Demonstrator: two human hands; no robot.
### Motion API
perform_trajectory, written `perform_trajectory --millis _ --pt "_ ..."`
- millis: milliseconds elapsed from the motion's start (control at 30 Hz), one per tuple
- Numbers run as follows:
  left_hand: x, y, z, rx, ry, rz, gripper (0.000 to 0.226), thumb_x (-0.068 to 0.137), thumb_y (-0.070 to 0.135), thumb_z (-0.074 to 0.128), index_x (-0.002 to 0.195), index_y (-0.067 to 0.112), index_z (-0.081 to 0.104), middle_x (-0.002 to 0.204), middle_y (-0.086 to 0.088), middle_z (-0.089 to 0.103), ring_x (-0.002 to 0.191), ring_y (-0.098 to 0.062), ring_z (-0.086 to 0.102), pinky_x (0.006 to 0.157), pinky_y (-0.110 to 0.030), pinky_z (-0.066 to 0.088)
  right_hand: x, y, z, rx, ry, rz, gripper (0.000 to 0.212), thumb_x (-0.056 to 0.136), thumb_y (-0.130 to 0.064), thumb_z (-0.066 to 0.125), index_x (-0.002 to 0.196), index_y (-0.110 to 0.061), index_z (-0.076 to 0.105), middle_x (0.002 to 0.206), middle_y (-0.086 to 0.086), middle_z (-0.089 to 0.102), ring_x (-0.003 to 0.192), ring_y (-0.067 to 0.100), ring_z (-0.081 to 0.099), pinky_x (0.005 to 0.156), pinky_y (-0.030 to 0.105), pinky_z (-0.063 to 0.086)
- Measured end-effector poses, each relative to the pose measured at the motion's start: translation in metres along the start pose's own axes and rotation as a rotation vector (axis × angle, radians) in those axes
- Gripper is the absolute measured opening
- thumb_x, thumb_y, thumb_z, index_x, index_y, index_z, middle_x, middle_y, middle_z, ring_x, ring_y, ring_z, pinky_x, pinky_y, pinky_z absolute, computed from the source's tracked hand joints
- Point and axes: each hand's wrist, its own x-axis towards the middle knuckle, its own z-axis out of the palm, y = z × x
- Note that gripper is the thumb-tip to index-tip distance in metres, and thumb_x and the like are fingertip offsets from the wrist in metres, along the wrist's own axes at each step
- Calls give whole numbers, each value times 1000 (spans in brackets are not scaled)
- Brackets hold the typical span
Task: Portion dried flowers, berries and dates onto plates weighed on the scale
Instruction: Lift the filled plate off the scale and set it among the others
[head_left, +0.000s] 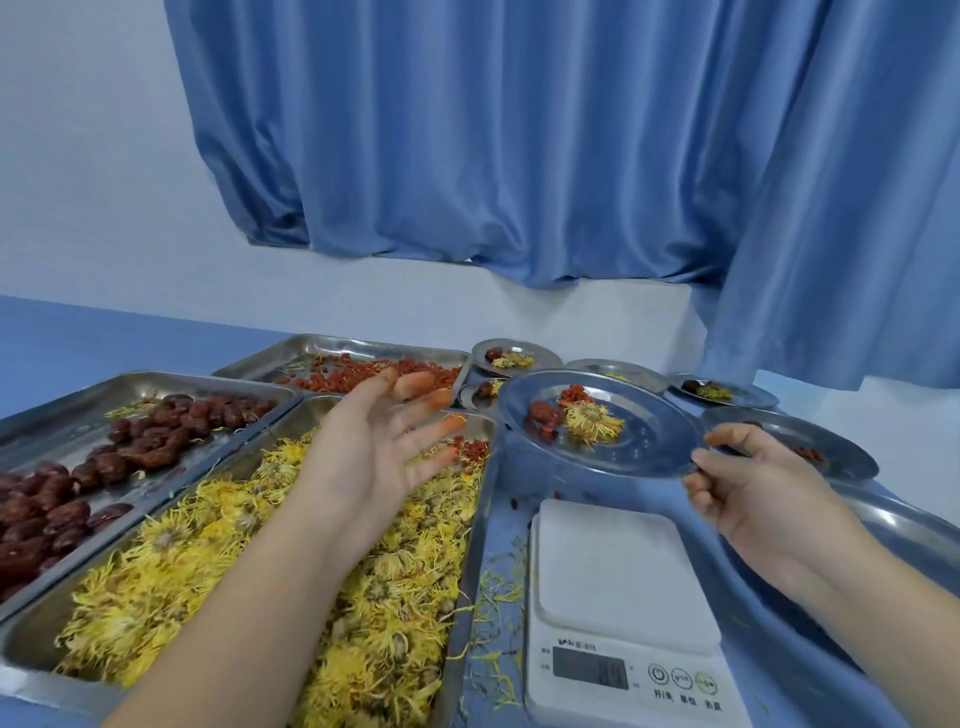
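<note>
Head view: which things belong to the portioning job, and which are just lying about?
Job: plate in right hand, scale, flower tray, date tray, berry tray, filled plates.
Lying about: blue curtain, spilled petals beside scale.

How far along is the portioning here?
Done: several plates at the back already carry portions. In hand: the right hand pinches a plate with a date, berries and a flower, off the bare scale; left hand open. Left: the flower tray holds plenty; remaining plate count unclear.
</note>
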Motion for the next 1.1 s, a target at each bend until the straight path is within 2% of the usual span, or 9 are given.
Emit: perform_trajectory --millis 133,367,567,667,767,833,933,1000,1100 --pt "-2 0 -20 -193 19 -77 36 96 41 46 112 15 66 113 -11 72 104 -34 69 83 -46 52 49 -5 31 -4 45 -11 23 92 9 47 86 -14 49 61 8 52 47 14 55 39 18 44" --pt "-5 0 -27 -297 36 -89 41 96 43 45 119 16 65 111 -11 73 100 -34 70 85 -48 50 136 4 87 -68 154 24 27 95 8 37 84 -16 43 80 10 50 59 16 57 38 17 44" --pt "-4 -3 -25 -348 30 -121 44 94 45 45 116 14 67 108 -12 73 97 -34 71 80 -46 50 192 44 115 -93 243 99 28 93 9 31 79 -13 43 79 11 48 55 17 51 32 14 39" --pt "-3 -4 -25 -343 28 -126 43 94 45 45 114 14 67 107 -12 74 95 -33 72 85 -48 51 210 62 116 -122 286 149 30 91 13 31 102 -8 49 85 15 53 46 17 53 32 14 41" --pt "-2 -4 -26 -354 27 -124 43 95 45 44 112 14 68 106 -12 74 94 -33 72 89 -49 51 223 73 113 -150 319 191 44 91 12 35 131 -5 43 100 19 54 43 17 56 33 15 43" --pt "-2 -3 -26 -358 25 -123 43 95 45 44 112 14 68 105 -11 74 94 -32 72 88 -49 51 227 79 113 -161 323 202 45 92 11 38 131 -11 42 98 20 55 32 12 53 33 15 43" --pt "-2 -3 -25 -346 25 -118 43 96 45 42 111 15 69 104 -11 75 93 -31 73 88 -48 52 228 85 117 -185 317 213 30 91 13 41 111 -9 49 91 21 57 33 13 51 34 15 43" --pt "-2 -4 -24 -341 24 -116 42 95 45 43 110 15 69 103 -10 75 93 -31 73 90 -48 52 230 87 118 -238 301 247 32 92 11 42 122 1 50 79 17 57 34 12 51 34 16 44" --pt "-3 -4 -24 -343 22 -119 41 94 45 45 109 15 69 103 -10 75 93 -30 73 91 -48 51 230 86 118 -304 277 269 35 93 11 41 126 4 49 80 15 58 49 15 51 35 16 45"
